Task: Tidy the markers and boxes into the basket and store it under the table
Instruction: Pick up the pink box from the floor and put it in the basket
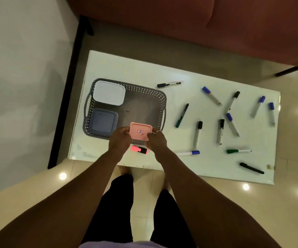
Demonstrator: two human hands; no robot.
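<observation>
One pink box (140, 131) hangs over the basket's (162, 104) near rim.
Its ends are pinched by the left hand (118, 140) and right hand (156, 141); released this near, it could catch the rim and tip onto the table (126, 68).

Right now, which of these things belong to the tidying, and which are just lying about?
Part of the job: grey basket, white box and blue box inside it, pink box held by left hand and right hand, loose markers, pink highlighter, white table.
Just there: red sofa, tiled floor.
</observation>
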